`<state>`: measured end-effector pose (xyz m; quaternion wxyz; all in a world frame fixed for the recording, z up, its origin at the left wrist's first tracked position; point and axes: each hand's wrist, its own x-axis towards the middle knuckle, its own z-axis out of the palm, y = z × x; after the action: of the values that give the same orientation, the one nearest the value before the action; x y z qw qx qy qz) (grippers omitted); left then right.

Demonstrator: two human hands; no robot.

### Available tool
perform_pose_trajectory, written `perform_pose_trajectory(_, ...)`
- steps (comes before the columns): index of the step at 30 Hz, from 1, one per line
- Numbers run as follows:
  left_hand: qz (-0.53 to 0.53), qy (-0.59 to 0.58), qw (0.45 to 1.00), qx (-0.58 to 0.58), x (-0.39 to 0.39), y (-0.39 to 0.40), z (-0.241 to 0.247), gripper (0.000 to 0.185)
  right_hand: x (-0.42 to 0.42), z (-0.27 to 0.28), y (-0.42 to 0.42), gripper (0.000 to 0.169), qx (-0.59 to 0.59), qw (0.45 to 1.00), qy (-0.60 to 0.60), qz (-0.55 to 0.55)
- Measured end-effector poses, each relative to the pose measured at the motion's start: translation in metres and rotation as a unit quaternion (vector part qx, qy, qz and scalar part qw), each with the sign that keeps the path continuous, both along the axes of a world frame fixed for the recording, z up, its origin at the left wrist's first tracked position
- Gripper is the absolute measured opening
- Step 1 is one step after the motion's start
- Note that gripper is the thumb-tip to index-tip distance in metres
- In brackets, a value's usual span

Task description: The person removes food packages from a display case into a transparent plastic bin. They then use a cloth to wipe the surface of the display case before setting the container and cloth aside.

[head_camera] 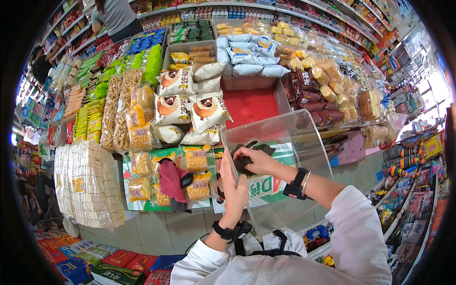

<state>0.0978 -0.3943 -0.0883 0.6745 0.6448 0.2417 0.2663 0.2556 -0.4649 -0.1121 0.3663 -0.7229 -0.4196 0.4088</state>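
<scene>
A clear plastic bin [276,123] is tilted in front of my body, with green and white printed cartons showing through its walls. My left hand [233,188] grips the bin's left side wall, fingers stretched along it. Inside the bin, my right hand [258,161] pinches a dark cloth [243,163] close to that same wall. Part of the cloth is hidden by my fingers. To the left, a dark pink and black cloth item [174,181], perhaps a glove, lies over packaged snacks [197,186] on a green carton [156,208].
Beyond the bin is a display compartment with a red bottom [251,105]. White snack bags [208,110] border it on the left, maroon packets [310,94] on the right. Large puffed-rice packs [89,183] stand at left. Boxed goods [117,269] lie low left. A person [115,17] stands by the far shelves.
</scene>
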Motion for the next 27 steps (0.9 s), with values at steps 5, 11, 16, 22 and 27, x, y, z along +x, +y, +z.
perform_pose_trajectory(5,0.019,-0.060,0.996,-0.064,0.005,-0.006,0.003,0.089,-0.014,-0.007,-0.042,0.051,-0.082,0.987,0.003,0.141)
perform_pose_trajectory(11,0.031,-0.056,0.994,-0.092,0.004,-0.006,0.001,0.084,-0.033,0.017,-0.050,0.042,-0.183,0.897,0.093,0.393)
perform_pose_trajectory(16,0.025,-0.019,0.998,0.048,0.001,0.005,-0.011,0.085,-0.020,0.029,-0.032,0.041,-0.196,0.853,0.054,0.480)
perform_pose_trajectory(22,0.071,0.024,0.984,0.159,0.003,0.003,-0.035,0.085,0.008,0.057,-0.004,0.045,0.119,0.952,-0.179,0.218)
perform_pose_trajectory(27,0.107,-0.049,0.978,0.175,0.011,-0.006,-0.032,0.082,-0.010,0.028,0.002,0.052,0.132,0.977,-0.160,0.055)
